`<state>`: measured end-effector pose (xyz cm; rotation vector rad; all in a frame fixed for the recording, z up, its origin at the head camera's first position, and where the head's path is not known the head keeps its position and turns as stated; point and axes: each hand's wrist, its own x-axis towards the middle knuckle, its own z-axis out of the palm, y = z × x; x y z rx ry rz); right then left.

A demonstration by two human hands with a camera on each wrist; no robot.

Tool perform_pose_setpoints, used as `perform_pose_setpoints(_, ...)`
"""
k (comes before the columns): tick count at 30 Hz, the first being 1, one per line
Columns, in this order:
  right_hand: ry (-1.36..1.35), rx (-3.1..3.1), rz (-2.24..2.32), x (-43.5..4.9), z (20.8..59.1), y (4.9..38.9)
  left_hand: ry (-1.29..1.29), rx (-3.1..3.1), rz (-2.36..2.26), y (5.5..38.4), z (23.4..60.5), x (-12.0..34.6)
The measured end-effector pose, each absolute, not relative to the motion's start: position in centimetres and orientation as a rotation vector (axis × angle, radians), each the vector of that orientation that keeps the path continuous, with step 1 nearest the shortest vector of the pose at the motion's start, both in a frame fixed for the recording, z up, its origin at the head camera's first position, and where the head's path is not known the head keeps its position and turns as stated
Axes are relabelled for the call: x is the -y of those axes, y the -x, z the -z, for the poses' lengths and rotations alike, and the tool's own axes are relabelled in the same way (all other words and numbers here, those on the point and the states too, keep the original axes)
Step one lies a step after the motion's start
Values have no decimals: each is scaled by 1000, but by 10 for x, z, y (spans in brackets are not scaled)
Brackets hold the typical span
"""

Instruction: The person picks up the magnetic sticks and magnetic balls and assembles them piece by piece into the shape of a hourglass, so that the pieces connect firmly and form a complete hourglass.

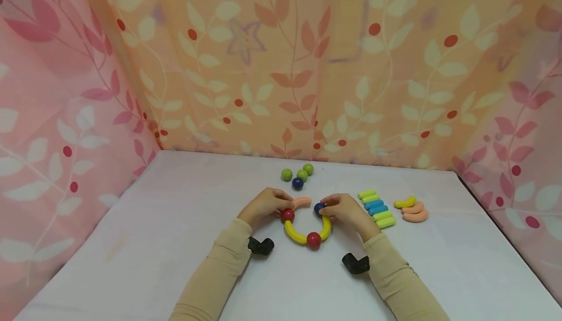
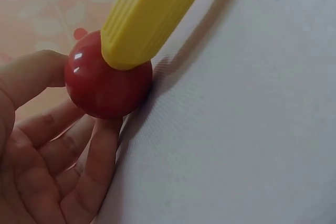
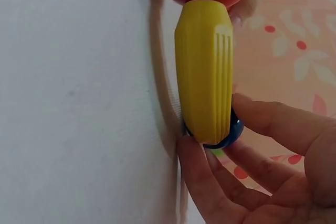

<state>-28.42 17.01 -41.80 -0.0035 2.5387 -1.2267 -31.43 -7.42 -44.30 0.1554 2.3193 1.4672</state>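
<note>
A ring of toy pieces, with a gap at its far right side, lies between the two hands. The left hand (image 1: 266, 205) pinches a red ball (image 2: 107, 90) between thumb and fingers. From that ball a curved peach stick (image 1: 303, 202) runs along the far side, and a yellow curved stick (image 2: 149, 19) comes towards the viewer. Another red ball (image 1: 313, 240) joins the two yellow sticks at the near side. The right hand (image 1: 347, 210) pinches a blue ball (image 1: 319, 209) at the far end of the right yellow stick (image 3: 205, 72), which partly hides the ball in the right wrist view.
Several green balls (image 1: 302, 174) and a blue ball (image 1: 297, 183) sit at the back. Right of the right hand lie green and blue short sticks (image 1: 376, 207), then a yellow curved stick (image 1: 405, 202) and peach curved sticks (image 1: 414, 215). Patterned curtains (image 1: 281, 91) border the white table (image 1: 175, 223).
</note>
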Motion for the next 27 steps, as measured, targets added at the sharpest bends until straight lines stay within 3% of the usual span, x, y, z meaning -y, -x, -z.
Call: perform_pose_setpoints(27, 69, -2477, 1282, -175, 423, 286, -274, -2291, -1360, 311, 433, 75)
